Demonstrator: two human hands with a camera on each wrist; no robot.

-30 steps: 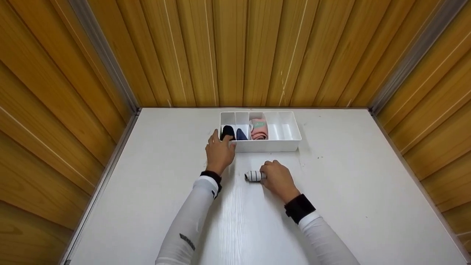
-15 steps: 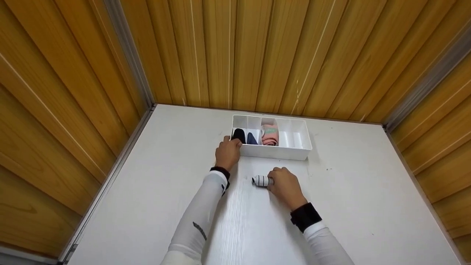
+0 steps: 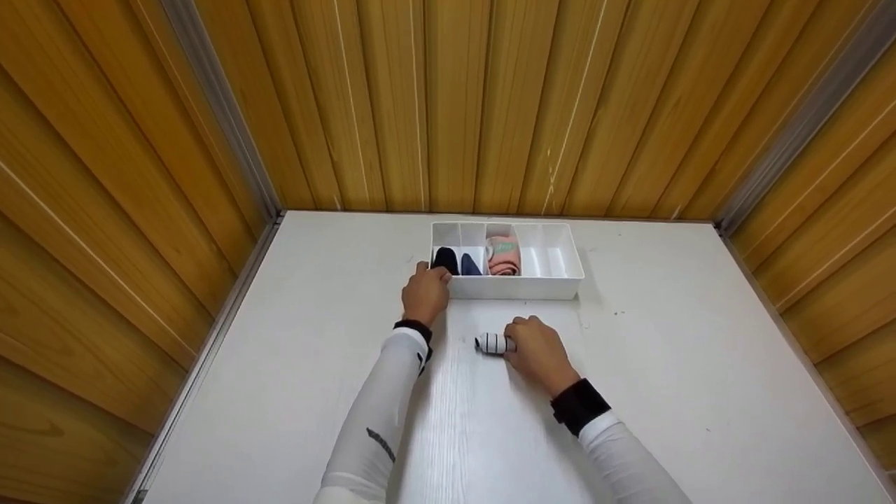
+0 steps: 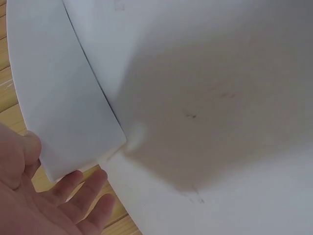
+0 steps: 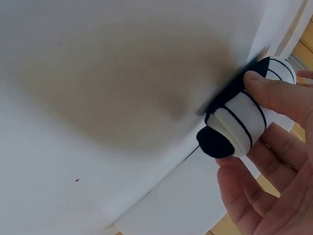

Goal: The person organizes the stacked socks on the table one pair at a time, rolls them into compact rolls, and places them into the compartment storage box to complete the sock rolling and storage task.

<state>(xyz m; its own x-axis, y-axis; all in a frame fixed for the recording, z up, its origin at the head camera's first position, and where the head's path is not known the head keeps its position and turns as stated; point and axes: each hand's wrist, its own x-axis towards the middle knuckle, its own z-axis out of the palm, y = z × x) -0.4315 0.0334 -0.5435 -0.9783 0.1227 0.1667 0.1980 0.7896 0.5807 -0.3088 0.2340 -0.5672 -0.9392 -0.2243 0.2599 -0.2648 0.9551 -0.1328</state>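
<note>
My left hand (image 3: 425,294) grips the front left corner of a white divided box (image 3: 514,288). In the left wrist view the thumb lies along one wall of the box (image 4: 73,103), and the curled fingers (image 4: 87,188) are at the adjoining side. A rolled black sock-like bundle (image 3: 446,260) and a navy one (image 3: 470,265) sit in the two leftmost compartments. A pink rolled sock (image 3: 503,256) with a green patch is in the compartment beside them. My right hand (image 3: 539,350) pinches a rolled white sock with black stripes (image 5: 242,120) between thumb and fingers, low over the table in front of the box.
The white table (image 3: 665,350) carries a few small dark marks (image 3: 619,313) right of the box. Wood-patterned panels (image 3: 448,105) rise behind the table and along both sides, with grey metal strips (image 3: 217,105) at the corners.
My left hand's spread fingers have drawn in from the black bundle and now grip the box corner. The right hand keeps hold of the striped sock. The head view has shifted slightly.
</note>
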